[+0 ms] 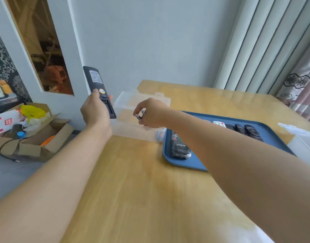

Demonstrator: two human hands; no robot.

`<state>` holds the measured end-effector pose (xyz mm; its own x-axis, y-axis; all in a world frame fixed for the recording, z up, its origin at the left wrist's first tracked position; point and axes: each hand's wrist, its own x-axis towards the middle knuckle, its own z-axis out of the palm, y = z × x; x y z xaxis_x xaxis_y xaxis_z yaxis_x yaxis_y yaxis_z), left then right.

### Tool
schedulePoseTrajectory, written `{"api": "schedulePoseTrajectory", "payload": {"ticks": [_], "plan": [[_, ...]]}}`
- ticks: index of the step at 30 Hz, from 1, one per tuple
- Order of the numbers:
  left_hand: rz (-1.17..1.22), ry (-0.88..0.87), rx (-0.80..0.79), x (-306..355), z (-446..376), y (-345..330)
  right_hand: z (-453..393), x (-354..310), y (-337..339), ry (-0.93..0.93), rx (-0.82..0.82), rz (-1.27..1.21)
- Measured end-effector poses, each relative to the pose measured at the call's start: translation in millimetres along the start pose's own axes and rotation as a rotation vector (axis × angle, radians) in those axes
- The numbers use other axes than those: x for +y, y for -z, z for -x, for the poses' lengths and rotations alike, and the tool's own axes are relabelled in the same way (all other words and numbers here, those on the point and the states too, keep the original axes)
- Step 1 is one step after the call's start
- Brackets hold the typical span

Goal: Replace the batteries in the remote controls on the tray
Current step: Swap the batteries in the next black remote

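Risk: batteries (139, 115) could slip from the pinch and roll off the tabletop (133, 181), or old and new get mixed at the clear plastic box (138, 120).

Left hand (95, 109) wraps the black remote control (98, 86), raised, back facing, compartment open. Right hand (150, 114) pinches the batteries above the box. Other remotes lie on the blue tray (182, 163).

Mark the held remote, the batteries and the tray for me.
remote (96, 81): head view, on its back label.
batteries (140, 115): head view, on the ends showing between the right hand's fingers.
tray (185, 163): head view, on its bare near rim.
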<state>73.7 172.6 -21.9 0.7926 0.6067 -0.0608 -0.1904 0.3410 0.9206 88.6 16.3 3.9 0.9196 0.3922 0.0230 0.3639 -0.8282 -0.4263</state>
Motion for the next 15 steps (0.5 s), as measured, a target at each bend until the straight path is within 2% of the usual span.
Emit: {"api": "schedulePoseTrajectory", "payload": {"ticks": [6,10,15], "plan": [[-0.067,-0.161,0.13,-17,15,-9,-14,4,10,0.161,-0.223,0.411],[-0.101,-0.28,0.077,-22,16,-13,-19,1,16,0.276,-0.31,0.635],[-0.068,-0.346,0.015,-27,18,-17,-18,0,14,0.326,-0.395,0.752]]}}
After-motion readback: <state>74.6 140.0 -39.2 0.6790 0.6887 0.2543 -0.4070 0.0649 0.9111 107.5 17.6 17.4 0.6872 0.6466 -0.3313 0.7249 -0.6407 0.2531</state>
